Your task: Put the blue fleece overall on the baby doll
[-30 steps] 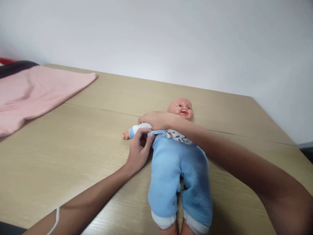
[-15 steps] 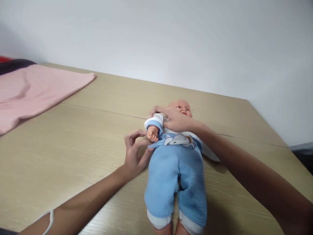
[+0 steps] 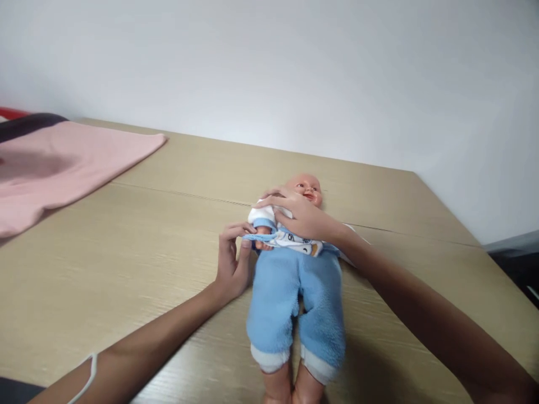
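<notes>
A baby doll (image 3: 296,314) lies on its back, its head at the far end, wearing fuzzy blue trousers with white cuffs. My left hand (image 3: 234,255) pinches the blue hem of the doll's shirt (image 3: 290,241) between thumb and fingers and stretches it out leftward over the doll's hand (image 3: 264,231). My right hand (image 3: 301,210) reaches across the doll's chest, its fingers bent over the white sleeve (image 3: 261,214) with a blue cuff. Part of the shirt front, printed with a cartoon figure, is hidden under the right hand and forearm.
The doll rests on a light wooden table (image 3: 168,247) with a seam across it. Pink cloth (image 3: 80,163) with a dark edge lies at the left. Behind stands a plain pale wall (image 3: 269,73). Something dark (image 3: 516,264) shows past the table's right edge.
My left hand has taken the shirt's hem and pulled it left and up across the doll's hand. My right hand stays at the sleeve. The view has shifted slightly.
</notes>
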{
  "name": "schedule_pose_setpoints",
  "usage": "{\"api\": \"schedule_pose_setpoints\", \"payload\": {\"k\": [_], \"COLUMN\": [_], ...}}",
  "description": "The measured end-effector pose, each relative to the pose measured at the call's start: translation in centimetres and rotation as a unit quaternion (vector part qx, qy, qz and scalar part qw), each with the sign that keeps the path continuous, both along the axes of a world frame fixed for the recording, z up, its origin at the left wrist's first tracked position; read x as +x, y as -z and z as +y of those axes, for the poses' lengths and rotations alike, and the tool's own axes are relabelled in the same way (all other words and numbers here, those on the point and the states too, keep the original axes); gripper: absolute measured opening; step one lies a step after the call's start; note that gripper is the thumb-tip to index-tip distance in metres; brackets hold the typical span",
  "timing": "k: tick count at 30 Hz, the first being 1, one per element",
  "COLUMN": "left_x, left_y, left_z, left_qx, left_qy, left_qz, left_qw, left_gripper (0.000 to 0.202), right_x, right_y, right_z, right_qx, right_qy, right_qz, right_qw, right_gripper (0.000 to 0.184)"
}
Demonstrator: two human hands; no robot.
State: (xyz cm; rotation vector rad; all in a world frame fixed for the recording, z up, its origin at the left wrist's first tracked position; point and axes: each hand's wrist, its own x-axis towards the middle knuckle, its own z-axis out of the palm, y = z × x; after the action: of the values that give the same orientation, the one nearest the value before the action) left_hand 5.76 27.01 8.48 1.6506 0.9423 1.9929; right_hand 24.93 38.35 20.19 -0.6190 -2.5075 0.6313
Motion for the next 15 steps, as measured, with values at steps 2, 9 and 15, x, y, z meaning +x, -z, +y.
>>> {"api": "schedule_pose_setpoints", "payload": {"k": [2,9,15], "left_x": [0.2,-0.4,-1.0], "left_y": [-0.2,-1.6,-0.9], "left_z": [0.0,0.9,4.1], "left_qx": [-0.048,-0.184,-0.333], "left_qy": [-0.004,-0.024,0.095], "left_qz": [-0.036,-0.075,-0.187], "left_qw": [0.998,0.98,0.919], "left_gripper": [0.011,0.036,0.041], "right_x": [1.0,4.0,2.9], "right_y": [-0.9,0.0,4.3], "right_z": [-1.2,-4.6,-3.1], "right_qx": [-0.031,-0.039,-0.171], "right_qy": [0.016,0.065,0.201], "right_qz": [0.007,-0.009,0.107], "right_qw": [0.999,0.997,0.959], "right_gripper": [0.031,0.03,0.027]}}
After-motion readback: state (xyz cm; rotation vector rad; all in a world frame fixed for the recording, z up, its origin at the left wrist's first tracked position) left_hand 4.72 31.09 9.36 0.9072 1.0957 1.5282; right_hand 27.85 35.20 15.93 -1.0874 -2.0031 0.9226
